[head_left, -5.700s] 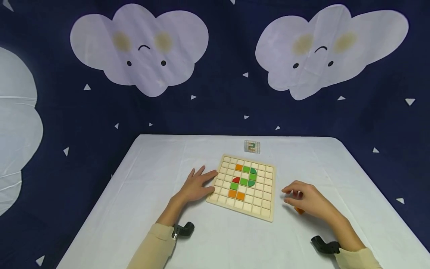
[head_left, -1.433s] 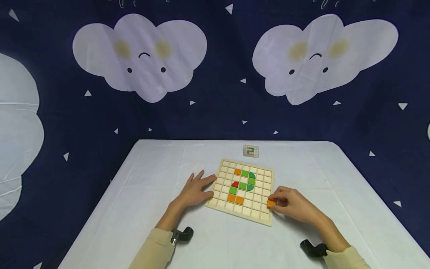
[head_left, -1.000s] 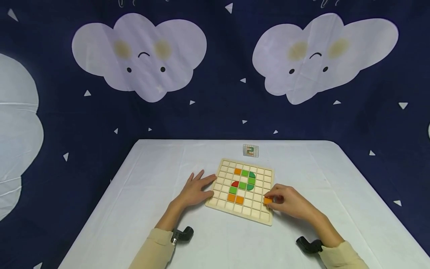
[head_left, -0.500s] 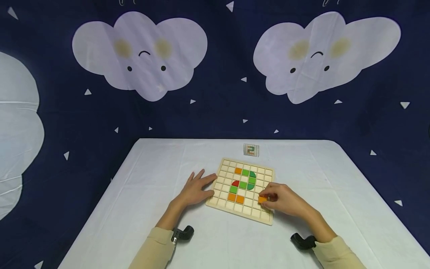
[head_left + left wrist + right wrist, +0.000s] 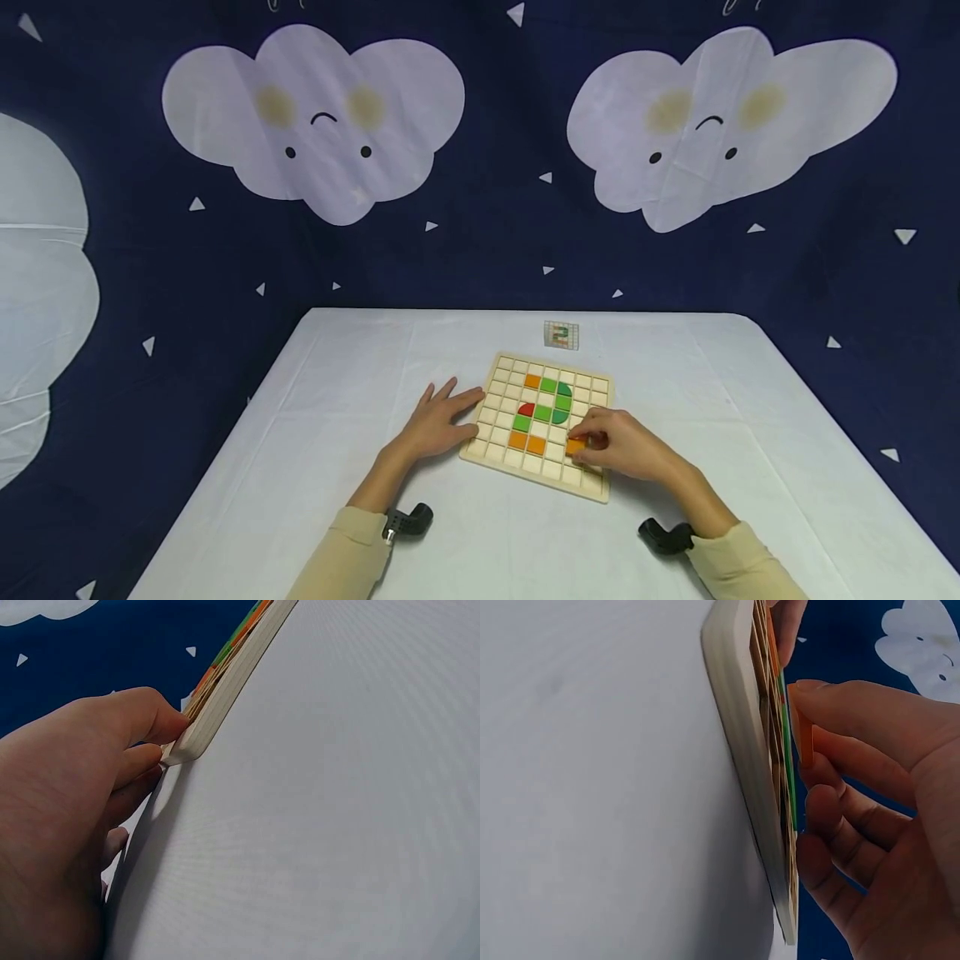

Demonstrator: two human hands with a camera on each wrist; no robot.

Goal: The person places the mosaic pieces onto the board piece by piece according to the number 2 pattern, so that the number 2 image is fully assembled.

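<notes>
In the head view a square wooden grid board (image 5: 552, 470) lies slightly turned on the white table. Orange, green, dark green and red tiles fill some of its cells in a curved figure. My right hand (image 5: 628, 443) is over the right part of the board, pinching an orange square tile (image 5: 576, 447) between thumb and fingers. The right wrist view shows this orange tile (image 5: 803, 727) tilted on edge, close over the board. Spread fingers of my left hand (image 5: 433, 425) rest at the board's left edge; in the left wrist view its thumb (image 5: 161, 716) touches the corner.
Behind the board stands a small card (image 5: 561, 335) printed with a grid and a coloured figure. A dark blue cloth (image 5: 510, 250) with clouds and triangles hangs behind the white table (image 5: 375, 350). Each wrist carries a black camera mount (image 5: 664, 537).
My right hand has picked up the orange tile from beside the board and carried it left, over the board's right columns. The left hand stays at the left edge.
</notes>
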